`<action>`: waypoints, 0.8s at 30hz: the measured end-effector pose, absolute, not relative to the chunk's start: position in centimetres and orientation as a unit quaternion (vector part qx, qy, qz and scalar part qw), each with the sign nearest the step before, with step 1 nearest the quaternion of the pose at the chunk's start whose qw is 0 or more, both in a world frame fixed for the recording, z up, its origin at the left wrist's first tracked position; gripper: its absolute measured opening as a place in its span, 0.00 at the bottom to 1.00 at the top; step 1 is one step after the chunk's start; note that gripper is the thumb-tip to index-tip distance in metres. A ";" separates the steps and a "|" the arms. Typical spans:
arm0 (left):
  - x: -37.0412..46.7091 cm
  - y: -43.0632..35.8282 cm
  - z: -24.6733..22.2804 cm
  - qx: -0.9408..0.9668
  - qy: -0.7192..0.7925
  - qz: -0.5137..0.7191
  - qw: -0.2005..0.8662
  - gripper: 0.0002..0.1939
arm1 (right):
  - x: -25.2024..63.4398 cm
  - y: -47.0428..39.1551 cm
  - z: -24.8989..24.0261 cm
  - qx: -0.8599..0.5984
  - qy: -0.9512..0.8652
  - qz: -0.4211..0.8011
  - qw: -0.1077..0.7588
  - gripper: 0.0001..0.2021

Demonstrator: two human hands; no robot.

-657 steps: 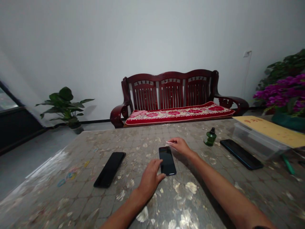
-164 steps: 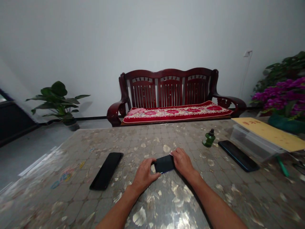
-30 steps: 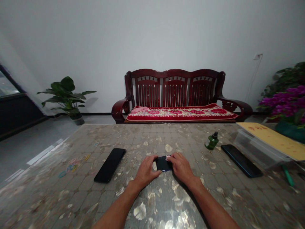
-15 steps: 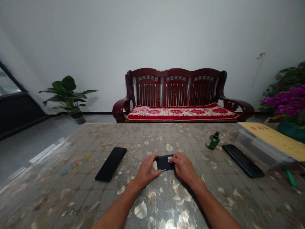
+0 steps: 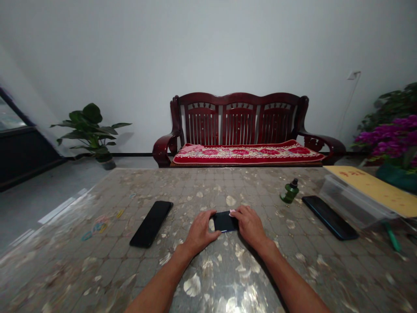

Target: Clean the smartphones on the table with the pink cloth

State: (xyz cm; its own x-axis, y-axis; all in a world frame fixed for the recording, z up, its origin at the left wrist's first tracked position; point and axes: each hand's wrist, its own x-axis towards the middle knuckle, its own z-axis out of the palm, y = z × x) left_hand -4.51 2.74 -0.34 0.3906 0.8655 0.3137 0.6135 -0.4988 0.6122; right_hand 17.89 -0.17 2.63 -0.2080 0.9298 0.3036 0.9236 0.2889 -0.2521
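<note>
A dark phone (image 5: 224, 222) lies sideways on the patterned table (image 5: 208, 187), between my two hands. My left hand (image 5: 201, 231) grips its left end, thumb on the near edge and fingers on the far edge. With the fingertips of my right hand (image 5: 250, 224) I pinch a small pink cloth or tissue (image 5: 232, 212) against the screen near its far right corner. Most of that pink piece is hidden under the fingers.
To the left lie a larger black phone (image 5: 151, 224) and several coloured rubber bands (image 5: 100, 225). On the right are a green bottle (image 5: 289, 191), another phone (image 5: 329, 217), a clear plastic box (image 5: 355, 204) under a yellow sheet (image 5: 374, 187), and a green-handled tool (image 5: 392, 237).
My right hand has shifted slightly toward the phone's far edge with the pink piece. My left hand keeps its hold. The view has turned a little.
</note>
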 end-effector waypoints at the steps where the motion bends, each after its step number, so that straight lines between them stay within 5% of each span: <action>1: -4.5 2.7 -0.3 0.808 0.458 0.308 0.205 0.30 | 18.2 -0.1 2.6 -0.613 -0.765 0.000 0.199 0.18; 11: -4.5 2.8 -0.3 0.807 0.456 0.310 0.209 0.30 | 17.1 0.1 2.1 -0.542 -0.814 0.018 0.208 0.17; 18: -4.5 2.8 -0.3 0.806 0.458 0.310 0.211 0.30 | 19.7 -0.7 2.5 -0.641 -0.739 -0.005 0.209 0.19; 24: -4.5 2.8 -0.4 0.807 0.456 0.312 0.210 0.30 | 18.4 -2.2 1.7 -0.541 -0.808 0.025 0.234 0.18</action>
State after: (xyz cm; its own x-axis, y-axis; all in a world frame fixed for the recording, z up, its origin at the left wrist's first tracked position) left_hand -4.53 2.81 -0.38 0.3893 0.8665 0.3125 0.6049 -0.4963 0.6228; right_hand 18.42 -2.18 1.73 -0.3057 0.8851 0.3510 0.8613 0.4142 -0.2943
